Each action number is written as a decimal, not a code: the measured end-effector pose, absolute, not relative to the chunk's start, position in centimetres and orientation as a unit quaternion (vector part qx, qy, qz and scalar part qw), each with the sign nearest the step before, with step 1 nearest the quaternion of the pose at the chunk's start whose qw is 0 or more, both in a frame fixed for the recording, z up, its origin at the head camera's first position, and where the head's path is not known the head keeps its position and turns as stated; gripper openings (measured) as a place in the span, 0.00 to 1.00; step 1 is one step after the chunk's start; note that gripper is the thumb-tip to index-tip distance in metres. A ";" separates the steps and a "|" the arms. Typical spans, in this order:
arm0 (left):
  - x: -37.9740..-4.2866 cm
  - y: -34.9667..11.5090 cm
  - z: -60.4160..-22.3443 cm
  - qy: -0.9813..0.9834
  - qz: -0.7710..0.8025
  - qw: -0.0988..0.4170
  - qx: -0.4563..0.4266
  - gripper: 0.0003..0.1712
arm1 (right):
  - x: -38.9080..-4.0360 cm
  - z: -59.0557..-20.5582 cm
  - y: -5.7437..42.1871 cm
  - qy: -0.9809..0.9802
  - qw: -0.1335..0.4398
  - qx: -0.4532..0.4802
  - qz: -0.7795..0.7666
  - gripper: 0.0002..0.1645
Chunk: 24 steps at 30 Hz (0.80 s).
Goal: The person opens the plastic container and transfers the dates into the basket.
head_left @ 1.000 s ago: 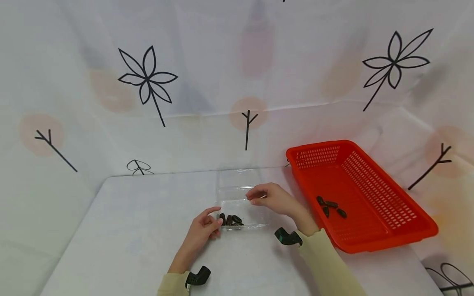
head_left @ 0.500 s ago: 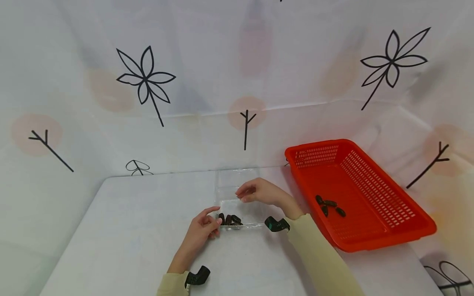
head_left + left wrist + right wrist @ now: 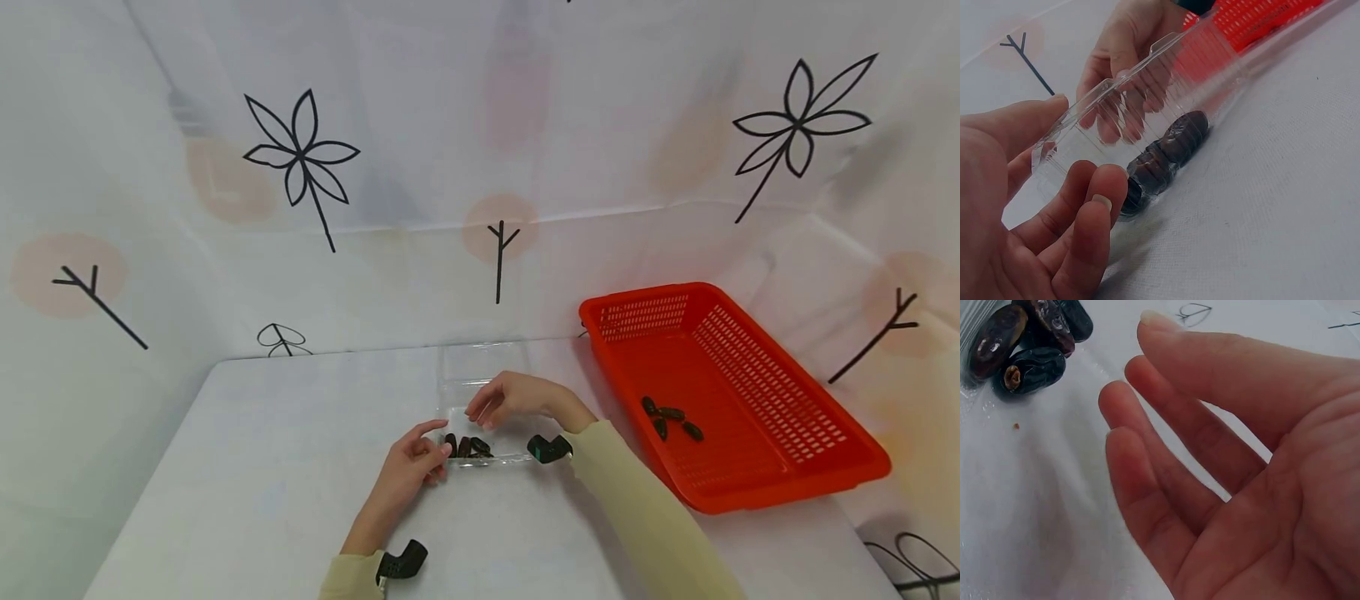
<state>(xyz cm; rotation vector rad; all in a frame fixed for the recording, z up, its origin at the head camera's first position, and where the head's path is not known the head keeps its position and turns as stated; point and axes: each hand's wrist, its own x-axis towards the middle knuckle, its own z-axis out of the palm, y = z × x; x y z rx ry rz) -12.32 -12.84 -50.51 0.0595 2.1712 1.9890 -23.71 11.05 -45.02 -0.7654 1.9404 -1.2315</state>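
A clear plastic clamshell box [image 3: 517, 457] lies on the table with its lid [image 3: 483, 362] folded back. Several dark dates [image 3: 465, 447] sit together in its front left corner. My left hand [image 3: 405, 467] holds that corner, thumb by the front wall and index finger along the rim, as the left wrist view shows up close. Over the box hovers my right hand [image 3: 517, 394], its fingers loosely bent and apart. In the right wrist view nothing is between thumb and fingers [image 3: 1132, 469], and the dates [image 3: 1034, 370] lie a short way off.
A red plastic basket [image 3: 712, 375] stands at the right, overlapping the table's edge. Several more dates [image 3: 692, 431] lie in its left part. A white patterned cloth [image 3: 405, 283] hangs behind the table [image 3: 262, 467].
My right hand has moved left from the box's right side to above its middle, then lowered, fingers pointing down more. The left hand stays at the corner.
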 end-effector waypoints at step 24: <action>-12.7 -13.1 -49.8 0.744 0.658 0.112 0.025 0.27 | -24.4 -46.3 10.2 0.748 0.404 -0.293 -0.438 0.21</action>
